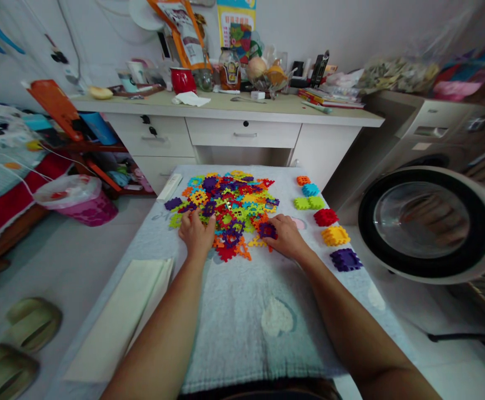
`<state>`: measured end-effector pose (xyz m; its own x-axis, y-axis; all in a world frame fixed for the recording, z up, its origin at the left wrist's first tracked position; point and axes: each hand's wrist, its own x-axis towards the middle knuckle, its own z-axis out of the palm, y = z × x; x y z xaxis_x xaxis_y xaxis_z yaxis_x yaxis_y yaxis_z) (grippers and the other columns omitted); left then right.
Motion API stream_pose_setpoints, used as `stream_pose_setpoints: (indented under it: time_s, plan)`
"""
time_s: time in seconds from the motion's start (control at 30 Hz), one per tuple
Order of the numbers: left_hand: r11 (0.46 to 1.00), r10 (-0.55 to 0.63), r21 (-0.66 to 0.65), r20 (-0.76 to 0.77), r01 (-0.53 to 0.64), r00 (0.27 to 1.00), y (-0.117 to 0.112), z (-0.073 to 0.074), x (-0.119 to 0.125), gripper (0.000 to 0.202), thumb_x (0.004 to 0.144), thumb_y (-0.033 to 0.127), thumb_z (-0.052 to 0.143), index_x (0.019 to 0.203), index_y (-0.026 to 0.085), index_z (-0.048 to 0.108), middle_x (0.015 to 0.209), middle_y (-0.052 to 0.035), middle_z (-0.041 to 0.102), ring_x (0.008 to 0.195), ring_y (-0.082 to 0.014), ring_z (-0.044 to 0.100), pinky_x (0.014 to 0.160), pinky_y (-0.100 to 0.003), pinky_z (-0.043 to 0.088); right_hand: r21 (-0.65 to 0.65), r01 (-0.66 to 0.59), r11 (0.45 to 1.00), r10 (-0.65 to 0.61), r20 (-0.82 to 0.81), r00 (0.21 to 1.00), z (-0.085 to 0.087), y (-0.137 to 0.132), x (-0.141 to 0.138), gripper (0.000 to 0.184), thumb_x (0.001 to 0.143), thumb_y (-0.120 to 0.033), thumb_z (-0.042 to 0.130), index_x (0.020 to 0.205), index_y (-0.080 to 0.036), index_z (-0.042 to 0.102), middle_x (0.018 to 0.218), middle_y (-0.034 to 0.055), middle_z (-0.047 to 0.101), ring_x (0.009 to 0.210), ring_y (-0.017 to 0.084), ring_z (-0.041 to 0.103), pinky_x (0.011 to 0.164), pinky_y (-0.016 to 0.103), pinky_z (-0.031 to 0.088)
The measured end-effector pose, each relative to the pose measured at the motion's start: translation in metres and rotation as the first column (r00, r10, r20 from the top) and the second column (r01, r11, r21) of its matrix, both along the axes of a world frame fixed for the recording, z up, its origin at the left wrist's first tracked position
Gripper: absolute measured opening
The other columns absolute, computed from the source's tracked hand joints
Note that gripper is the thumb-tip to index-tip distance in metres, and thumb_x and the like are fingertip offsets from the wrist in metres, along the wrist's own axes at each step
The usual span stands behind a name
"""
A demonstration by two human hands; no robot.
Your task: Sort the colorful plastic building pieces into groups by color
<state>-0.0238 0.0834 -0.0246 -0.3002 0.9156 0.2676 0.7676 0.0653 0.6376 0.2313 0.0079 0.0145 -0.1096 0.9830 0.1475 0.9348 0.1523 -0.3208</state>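
Observation:
A heap of colourful interlocking plastic pieces [238,211] with notched edges lies on the cloth-covered table [242,311]. My left hand [198,233] rests at the heap's near left edge, its fingers apart and touching pieces; I see nothing gripped in it. At the right edge of the heap, my right hand [287,236] has its fingers and thumb on a purple piece [267,230]. Along the table's right side runs a row of pieces sorted by colour: orange [303,180], blue [310,190], green [309,203], red [325,216], yellow [335,236] and a purple stack [345,259].
A folded pale cloth or paper [117,316] lies at the table's left, and a white box-like item [169,188] at its far left corner. Beyond stands a cluttered white desk [242,114]. A washing machine's round door [431,222] hangs open on the right; a pink bin [81,200] stands left.

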Motion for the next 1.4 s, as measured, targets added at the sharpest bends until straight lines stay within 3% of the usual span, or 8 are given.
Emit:
stream_pose_setpoints:
  time_s: [0.17,0.33,0.47,0.57,0.73,1.07,1.23,1.4]
  plan:
    - [1.0,-0.011,-0.002,0.021,0.011,1.0,0.0,0.001,-0.002,0.05,0.088,0.045,0.059,0.132,0.021,0.058,0.146,-0.017,0.047,0.139,-0.0334,0.044,0.117,-0.055,0.032,0.05,-0.02,0.999,0.025,-0.1,0.995,0.026,-0.011,0.03,0.049,0.08,-0.026,0.075,0.127,-0.016,0.066,0.12,0.0133,0.062,0.111,0.028,0.059,0.1,0.042,0.047]
    - [1.0,-0.011,-0.018,0.013,0.011,1.0,0.001,0.001,-0.003,0.05,0.088,0.045,0.058,0.131,0.02,0.058,0.144,-0.0173,0.048,0.138,-0.033,0.045,0.118,-0.054,0.031,0.037,-0.053,0.998,0.057,-0.106,0.993,0.057,-0.057,0.111,0.05,0.079,-0.026,0.07,0.129,-0.025,0.064,0.126,0.0096,0.062,0.117,0.03,0.059,0.105,0.049,0.046]
    - [1.0,-0.019,-0.019,0.016,0.02,1.0,0.001,0.001,-0.002,0.049,0.088,0.046,0.057,0.131,0.021,0.058,0.145,-0.0167,0.048,0.139,-0.0334,0.044,0.118,-0.055,0.03,-0.064,0.017,0.998,-0.022,-0.086,0.996,0.058,-0.105,0.168,0.044,0.079,-0.026,0.067,0.123,-0.023,0.067,0.121,0.0111,0.064,0.111,0.029,0.062,0.103,0.048,0.049]
    - [1.0,-0.017,-0.016,0.021,0.017,1.0,0.001,0.001,-0.002,0.048,0.088,0.045,0.057,0.129,0.022,0.059,0.144,-0.0164,0.048,0.139,-0.0338,0.044,0.118,-0.056,0.029,-0.099,0.036,0.994,-0.045,-0.084,0.995,0.047,-0.13,0.186,0.04,0.078,-0.026,0.066,0.118,-0.023,0.068,0.118,0.0115,0.066,0.11,0.029,0.063,0.105,0.048,0.048]
    - [1.0,-0.024,-0.001,0.02,0.024,1.0,0.002,-0.003,-0.004,0.049,0.087,0.044,0.059,0.129,0.02,0.059,0.141,-0.0163,0.049,0.137,-0.0339,0.045,0.118,-0.054,0.031,-0.095,0.052,0.994,-0.062,-0.098,0.993,0.034,-0.143,0.184,0.041,0.079,-0.027,0.065,0.12,-0.023,0.066,0.12,0.0114,0.066,0.112,0.029,0.063,0.106,0.049,0.047]
    - [1.0,-0.028,-0.007,0.0,0.028,1.0,0.005,-0.007,-0.008,0.05,0.086,0.046,0.058,0.129,0.02,0.058,0.139,-0.0151,0.051,0.136,-0.0321,0.045,0.118,-0.051,0.031,-0.118,0.066,0.991,-0.07,-0.033,0.997,0.03,-0.14,0.18,0.047,0.08,-0.025,0.064,0.127,-0.023,0.064,0.131,0.0119,0.063,0.12,0.029,0.06,0.108,0.052,0.045]
    - [1.0,-0.024,-0.013,0.016,0.024,1.0,0.005,-0.006,-0.007,0.051,0.085,0.046,0.059,0.129,0.021,0.059,0.14,-0.0149,0.052,0.137,-0.0327,0.044,0.117,-0.051,0.031,-0.087,0.08,0.993,-0.082,-0.018,0.996,0.041,-0.143,0.176,0.048,0.084,-0.034,0.064,0.131,-0.023,0.061,0.135,0.0132,0.061,0.125,0.032,0.058,0.11,0.054,0.044]
    - [1.0,-0.029,-0.001,0.021,0.029,0.999,0.005,-0.005,-0.006,0.051,0.086,0.045,0.059,0.13,0.02,0.059,0.14,-0.0161,0.053,0.137,-0.034,0.045,0.117,-0.054,0.031,0.015,0.067,0.998,-0.066,-0.055,0.996,0.058,-0.116,0.136,0.044,0.089,-0.034,0.061,0.132,-0.022,0.06,0.135,0.0129,0.062,0.128,0.03,0.056,0.111,0.051,0.044]
